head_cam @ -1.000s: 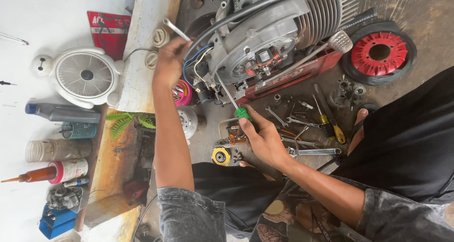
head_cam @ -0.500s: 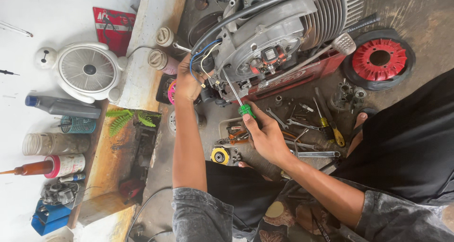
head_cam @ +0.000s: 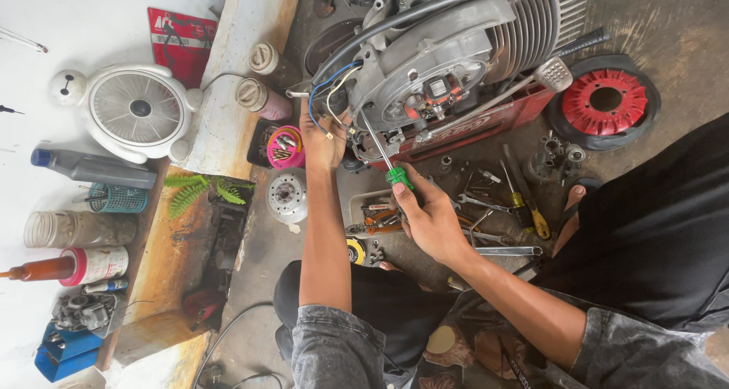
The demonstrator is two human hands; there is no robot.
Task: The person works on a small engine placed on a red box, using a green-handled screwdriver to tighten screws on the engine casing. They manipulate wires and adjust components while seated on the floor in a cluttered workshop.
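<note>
The right hand (head_cam: 433, 222) has its fingers closed around the green handle of a screwdriver (head_cam: 386, 163). The metal shaft of the tool goes up and to the left, and its tip touches the round grey cover of the engine (head_cam: 440, 62), just beside the opening where copper coils show. The left hand (head_cam: 323, 142) is at the left side of the engine, next to a bundle of blue, white and yellow wires (head_cam: 334, 93); its fingers are bent around the wires or the part behind them, but I cannot tell how firmly they hold.

The engine lies on the concrete floor (head_cam: 683, 24), partly on a red metal part (head_cam: 486, 123). Near the right hand, on the floor, there are spanners (head_cam: 474, 203) and a yellow-handled screwdriver (head_cam: 524, 210). A red wheel-shaped part (head_cam: 606, 104) lies to the right of the engine. A pink bowl (head_cam: 286, 147) with small pieces stands just left of the left hand, and a white fan (head_cam: 137, 109) is further left, well apart.
</note>
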